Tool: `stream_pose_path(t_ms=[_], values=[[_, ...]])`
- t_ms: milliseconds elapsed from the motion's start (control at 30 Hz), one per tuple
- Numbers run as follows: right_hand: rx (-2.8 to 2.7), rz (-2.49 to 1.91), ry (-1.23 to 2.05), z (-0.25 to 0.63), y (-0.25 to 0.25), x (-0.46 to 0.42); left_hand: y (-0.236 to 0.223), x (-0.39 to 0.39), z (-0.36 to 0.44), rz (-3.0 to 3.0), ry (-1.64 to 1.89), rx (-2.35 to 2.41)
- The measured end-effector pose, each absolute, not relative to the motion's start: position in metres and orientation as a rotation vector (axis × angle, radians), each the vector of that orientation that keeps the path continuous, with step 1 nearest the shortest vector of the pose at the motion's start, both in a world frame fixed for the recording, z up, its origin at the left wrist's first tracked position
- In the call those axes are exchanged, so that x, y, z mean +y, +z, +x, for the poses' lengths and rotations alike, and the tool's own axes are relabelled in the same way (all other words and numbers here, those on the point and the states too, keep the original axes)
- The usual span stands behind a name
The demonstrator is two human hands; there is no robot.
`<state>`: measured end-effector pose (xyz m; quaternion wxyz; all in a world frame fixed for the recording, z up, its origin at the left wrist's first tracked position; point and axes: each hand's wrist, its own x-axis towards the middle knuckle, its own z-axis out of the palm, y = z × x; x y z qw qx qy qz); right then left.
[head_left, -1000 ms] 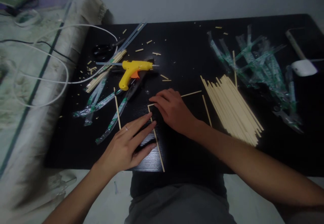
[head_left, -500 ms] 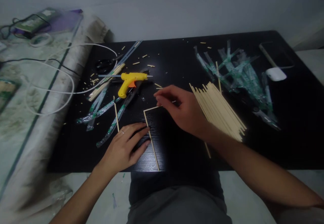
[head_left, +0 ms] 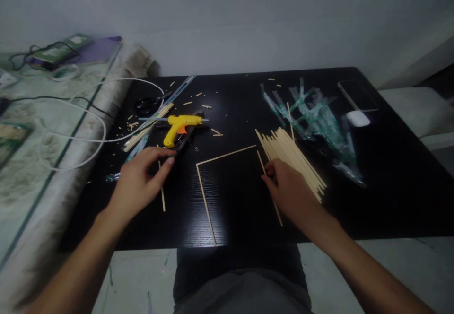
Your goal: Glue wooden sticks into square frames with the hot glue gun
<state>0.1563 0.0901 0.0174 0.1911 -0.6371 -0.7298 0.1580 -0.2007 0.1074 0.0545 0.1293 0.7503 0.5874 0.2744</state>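
Note:
My right hand (head_left: 292, 188) pinches a thin wooden stick (head_left: 260, 160) that lies just left of a bundle of wooden sticks (head_left: 294, 158). Two more sticks, a side stick (head_left: 206, 205) and a top stick (head_left: 227, 155), meet at a corner on the black table (head_left: 237, 196). My left hand (head_left: 144, 177) is above the table's left part, thumb and forefinger slightly apart with nothing seen between them. Partly under it lies a single stick (head_left: 162, 198). Just beyond its fingertips is a yellow glue gun (head_left: 179, 127) with an orange trigger.
Black scissors (head_left: 147, 103), a short stick pile (head_left: 151, 127) and a white cable (head_left: 102, 120) lie at left. Torn plastic wrappers (head_left: 319, 115), a white case (head_left: 358, 118) and a phone (head_left: 357, 95) are at right. Stick scraps (head_left: 206, 107) are scattered behind.
My left hand has left the corner sticks and moved left towards the glue gun. My right hand has let go of the top stick and come down right onto another stick.

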Motion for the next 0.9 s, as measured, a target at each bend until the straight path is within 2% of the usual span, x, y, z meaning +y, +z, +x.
stream_pose_path(t_ms=[100, 267, 400, 500, 700, 900], values=[[-2.051, -1.822, 0.388, 0.149, 0.017, 0.088, 0.063, 0.134, -0.21, 2.11, 0.674, 1.848], [-2.146, -1.939, 0.278, 0.147, 0.017, 0.085, 0.054, 0.164, -0.214, 2.114, 0.772, 1.943], [-2.038, -1.746, 0.337, 0.156, 0.027, 0.087, 0.046, 0.173, -0.208, 2.102, 0.585, 1.995], [-1.849, -1.579, 0.533, 0.164, 0.045, 0.087, 0.042, 0.175, -0.203, 2.058, 0.519, 2.035], [-1.432, -1.491, 1.202, 0.164, 0.064, 0.08, 0.038, 0.18, -0.203, 1.995, 0.662, 2.032], [-1.388, -1.424, 1.343, 0.159, 0.056, 0.066, 0.051, 0.16, -0.209, 1.869, 1.008, 1.962]])
